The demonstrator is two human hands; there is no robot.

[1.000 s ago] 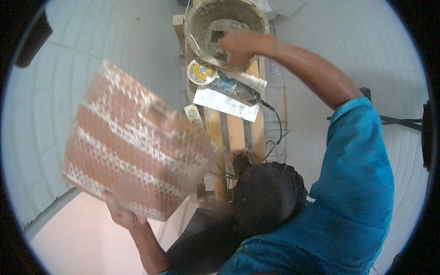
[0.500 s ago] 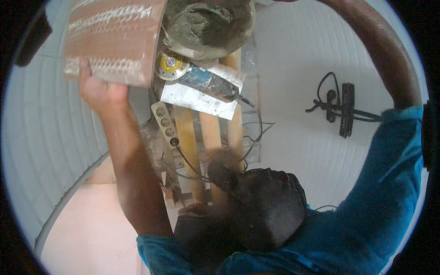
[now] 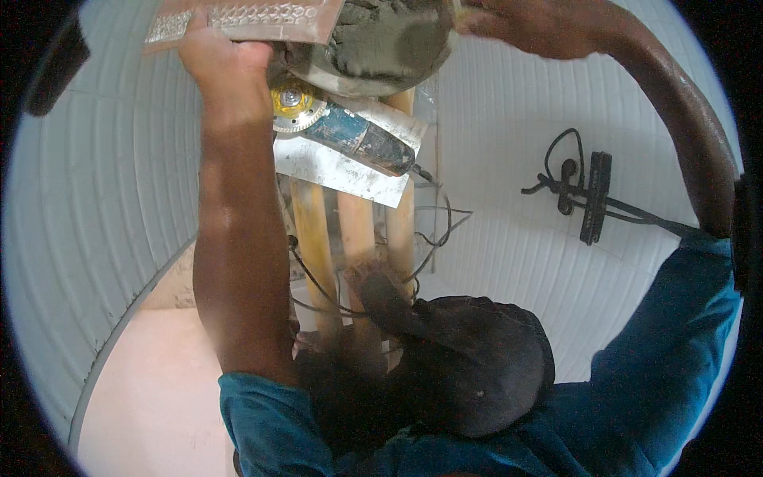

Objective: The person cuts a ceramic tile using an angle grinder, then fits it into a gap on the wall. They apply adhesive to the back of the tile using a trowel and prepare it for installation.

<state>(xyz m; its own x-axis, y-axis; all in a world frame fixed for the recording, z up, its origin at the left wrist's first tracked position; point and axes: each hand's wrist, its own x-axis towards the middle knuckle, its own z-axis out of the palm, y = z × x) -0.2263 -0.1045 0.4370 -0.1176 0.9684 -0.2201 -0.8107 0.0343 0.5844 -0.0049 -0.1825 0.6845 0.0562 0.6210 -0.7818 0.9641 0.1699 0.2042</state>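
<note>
**A:** Starting on the left, what are you seeing?

**B:** I'm looking at the left hand (image 3: pixel 216 60) reaching far up the frame, fingers closed around the lower edge of a flat reddish-brown tile with pale mesh patterning on its back (image 3: pixel 246 17). The tile is sitting at the far left top, partly cut off by the frame edge. The grip is wrapping the edge firmly.

**A:** And just right of that?

**B:** A round bucket of grey mortar (image 3: pixel 373 44) is sitting at the far centre, touching the tile's right end. Just beneath it, a blue angle grinder with a yellow disc guard (image 3: pixel 338 131) is lying on a pale flat sheet (image 3: pixel 334 163), which is resting across tan wooden rails (image 3: pixel 314 238) running toward me. Thin black cables (image 3: pixel 433 230) are trailing near the rails.

**A:** The other hand?

**B:** The right hand (image 3: pixel 524 24) is resting at the bucket's right rim, far top. I can't tell how far its fingers are curled, or whether it's gripping anything.

**A:** Further right?

**B:** A black bracket with a knotted cord (image 3: pixel 592 195) is lying on the white tiled surface (image 3: pixel 509 246), well apart from the bucket.
</note>
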